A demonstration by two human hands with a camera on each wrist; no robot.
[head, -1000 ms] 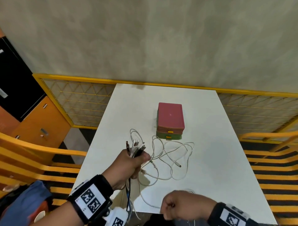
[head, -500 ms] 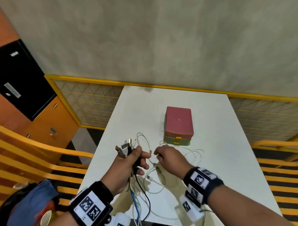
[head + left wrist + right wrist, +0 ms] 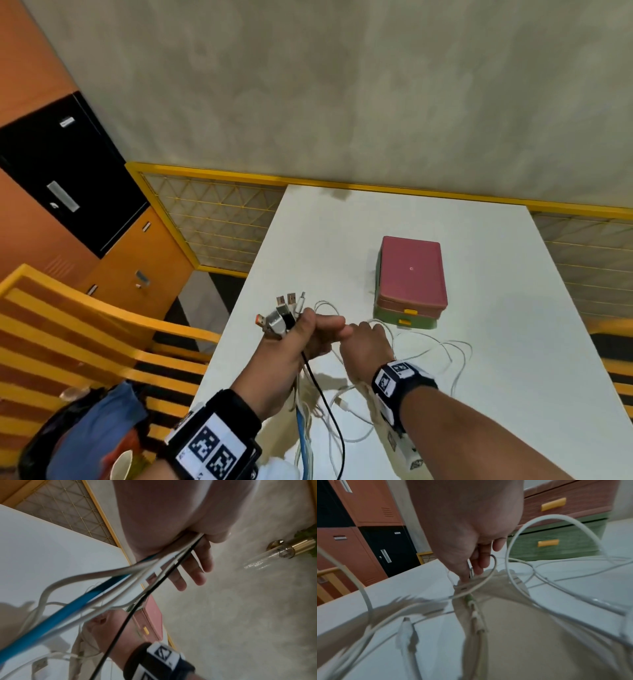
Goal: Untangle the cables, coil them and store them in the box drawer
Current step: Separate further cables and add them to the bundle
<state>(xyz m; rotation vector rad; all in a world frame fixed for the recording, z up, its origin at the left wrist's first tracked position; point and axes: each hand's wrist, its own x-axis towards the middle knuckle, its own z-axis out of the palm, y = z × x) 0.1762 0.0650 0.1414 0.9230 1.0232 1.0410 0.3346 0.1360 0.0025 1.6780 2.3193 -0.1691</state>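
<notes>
Head view: your left hand [image 3: 291, 346] is fisted round a bundle of cables [image 3: 310, 394], USB plugs [image 3: 282, 310] sticking out above the fist, blue, white and black leads hanging below it past the tabletop [image 3: 513, 342] edge.
Head view, right: your right hand [image 3: 364, 346] sits just beside the left, fingers down among the loose white cables [image 3: 448, 356] on the tabletop.
Head view, box: drawer box [image 3: 409, 282] stands on the tabletop beyond both hands, pink over green, both drawers closed, yellow handles facing you.
Left wrist view: left hand [image 3: 171, 527] clamps the blue cable [image 3: 72, 611], several white ones and a black cable [image 3: 130, 615] against the palm; outer fingers [image 3: 197, 569] point loosely outward.
Right wrist view: right hand [image 3: 465, 524] pinches a thin white cable [image 3: 488, 580] between thumb and fingertips, just above the tabletop; white loops lie all around, and a white connector [image 3: 405, 630] rests in the foreground.
Right wrist view, box: green drawer [image 3: 556, 545] and pink drawer [image 3: 565, 504] are shut, behind the loops.
</notes>
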